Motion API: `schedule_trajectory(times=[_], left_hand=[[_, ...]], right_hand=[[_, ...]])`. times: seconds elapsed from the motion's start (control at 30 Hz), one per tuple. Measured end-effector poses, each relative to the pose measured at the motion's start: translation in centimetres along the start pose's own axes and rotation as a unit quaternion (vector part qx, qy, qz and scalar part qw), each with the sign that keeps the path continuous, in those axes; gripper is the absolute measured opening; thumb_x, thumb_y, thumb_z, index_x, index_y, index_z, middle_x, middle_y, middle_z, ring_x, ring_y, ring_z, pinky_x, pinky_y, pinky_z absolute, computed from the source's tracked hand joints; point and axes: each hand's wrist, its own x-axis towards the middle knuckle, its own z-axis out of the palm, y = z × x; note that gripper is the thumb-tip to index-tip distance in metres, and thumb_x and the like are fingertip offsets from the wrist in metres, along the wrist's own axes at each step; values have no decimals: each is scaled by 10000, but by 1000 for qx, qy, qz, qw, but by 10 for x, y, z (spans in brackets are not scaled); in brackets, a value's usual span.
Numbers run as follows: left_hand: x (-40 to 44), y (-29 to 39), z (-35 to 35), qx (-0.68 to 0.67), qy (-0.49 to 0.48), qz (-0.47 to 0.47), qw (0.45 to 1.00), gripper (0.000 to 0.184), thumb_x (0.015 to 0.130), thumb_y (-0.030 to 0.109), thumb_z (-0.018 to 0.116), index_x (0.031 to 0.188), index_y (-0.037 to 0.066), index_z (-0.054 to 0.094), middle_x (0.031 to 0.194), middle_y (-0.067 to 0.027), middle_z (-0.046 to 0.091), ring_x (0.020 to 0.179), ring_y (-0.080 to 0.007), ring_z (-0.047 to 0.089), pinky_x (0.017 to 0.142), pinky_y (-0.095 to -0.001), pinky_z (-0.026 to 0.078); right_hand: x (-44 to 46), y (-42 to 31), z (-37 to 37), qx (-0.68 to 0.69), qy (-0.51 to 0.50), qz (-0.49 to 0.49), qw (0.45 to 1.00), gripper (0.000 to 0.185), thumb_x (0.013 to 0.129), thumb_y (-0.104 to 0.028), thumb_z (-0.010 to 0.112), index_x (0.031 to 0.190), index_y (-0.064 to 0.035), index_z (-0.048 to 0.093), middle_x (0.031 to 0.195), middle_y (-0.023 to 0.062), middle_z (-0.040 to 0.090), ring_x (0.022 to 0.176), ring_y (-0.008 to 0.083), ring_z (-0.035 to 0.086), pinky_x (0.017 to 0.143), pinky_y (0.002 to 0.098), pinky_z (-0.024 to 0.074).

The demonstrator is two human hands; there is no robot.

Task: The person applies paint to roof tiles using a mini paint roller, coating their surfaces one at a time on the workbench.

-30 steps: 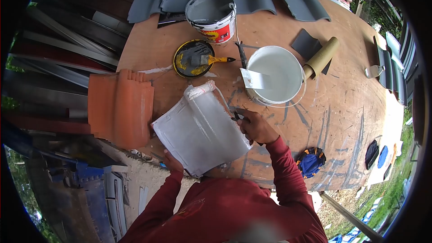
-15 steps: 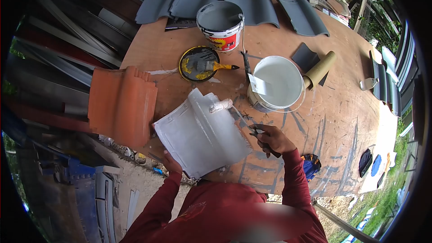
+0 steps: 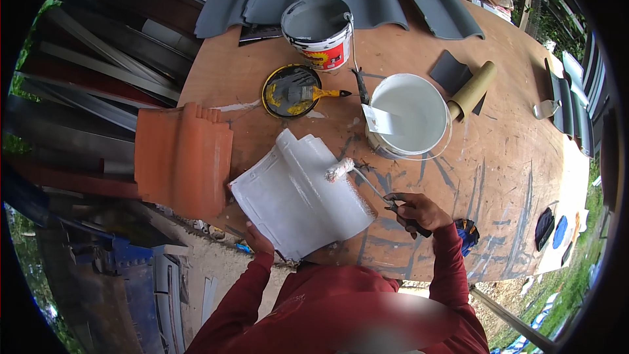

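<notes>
A curved roof tile (image 3: 295, 196) coated in white paint lies on the table in front of me. My left hand (image 3: 261, 239) grips its near left edge, with part of the fingers hidden by the tile. In my right hand (image 3: 421, 212) is the handle of a small paint roller (image 3: 339, 170). The white-covered roller head is at the tile's far right edge. Beyond the right hand stands a white bucket (image 3: 409, 115) with pale paint inside and a white card leaning at its rim.
An unpainted orange tile (image 3: 183, 160) lies to the left. Behind are a bucket of grey paint (image 3: 318, 33), a lid (image 3: 278, 98) with a yellow-handled brush (image 3: 321, 92), and several grey tiles (image 3: 363, 0). A brown roll (image 3: 473, 90) lies right of the white bucket.
My right hand has moved right, drawing the roller from the tile's far middle to its right edge. My left hand still grips the tile. The view has shifted slightly.
</notes>
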Motion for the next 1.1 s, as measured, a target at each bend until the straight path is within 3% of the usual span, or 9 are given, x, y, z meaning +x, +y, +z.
schedule_trajectory(times=[0.13, 0.27, 0.33, 0.4, 0.5, 0.6, 0.83, 0.97, 1.1], left_hand=[[6, -11, -1, -23, -13, -1, 1000, 651, 1080, 487, 344, 1129, -95, 631, 1045, -170, 693, 913, -256, 655, 836, -371, 512], [7, -11, -5, 43, -5, -2, 999, 657, 1079, 484, 338, 1152, -105, 618, 1068, -185, 687, 925, -269, 656, 852, -378, 511], [5, -12, -5, 83, 10, -9, 996, 655, 1080, 479, 336, 1162, -108, 613, 1073, -186, 687, 926, -272, 656, 858, -380, 509], [3, -6, -1, 1, 0, -16, 1000, 650, 1079, 475, 345, 1159, -113, 610, 1068, -188, 687, 909, -281, 653, 854, -383, 503], [6, -13, -5, 10, -15, 0, 1000, 636, 1077, 469, 354, 1162, -106, 612, 1074, -187, 684, 916, -284, 648, 855, -383, 502], [8, -20, -6, 17, -3, -2, 1000, 631, 1076, 471, 359, 1171, -98, 614, 1098, -190, 676, 942, -281, 645, 868, -384, 500], [8, -18, -7, -10, -14, -22, 1000, 657, 1072, 498, 366, 1180, -103, 608, 1133, -202, 661, 979, -279, 631, 890, -385, 488], [10, -26, -9, 18, 2, -7, 1000, 689, 1069, 521, 360, 1194, -112, 601, 1140, -207, 659, 985, -293, 621, 903, -395, 481], [10, -26, -9, -8, -7, -21, 1000, 692, 1068, 522, 363, 1192, -115, 604, 1130, -200, 667, 985, -288, 626, 899, -395, 484]], right_hand=[[52, -20, 20, -5, 23, -43, 999, 451, 991, -138, 529, 1422, -11, 493, 671, -1, 513, 494, 101, 527, 418, 277, 480], [78, -27, 25, -40, 48, -99, 993, 434, 978, -131, 537, 1391, 2, 520, 658, -2, 507, 481, 100, 519, 412, 291, 469], [66, -22, 15, -5, 34, -85, 996, 433, 977, -130, 543, 1388, 5, 521, 660, 4, 519, 473, 104, 516, 417, 287, 472], [44, -12, 2, 18, -6, -35, 999, 448, 995, -192, 568, 1397, -8, 493, 707, 12, 548, 494, 94, 536, 417, 256, 478], [2, 7, -17, 15, -12, 16, 1000, 476, 995, -210, 589, 1409, -1, 486, 695, 21, 556, 477, 100, 537, 416, 249, 477], [-18, 16, -21, 17, -7, 33, 999, 484, 975, -135, 556, 1434, 2, 488, 657, 7, 521, 487, 110, 527, 420, 268, 474], [68, -17, 24, 17, 50, -67, 996, 457, 972, -135, 531, 1408, -1, 507, 652, 8, 514, 458, 108, 505, 392, 277, 445], [45, -7, 17, -28, 44, -64, 997, 471, 970, -123, 517, 1423, 0, 494, 645, 6, 507, 465, 103, 502, 408, 274, 441], [-15, 25, 12, 4, 47, 4, 999, 479, 963, -104, 519, 1430, 1, 493, 633, 3, 500, 478, 99, 505, 432, 262, 448]])
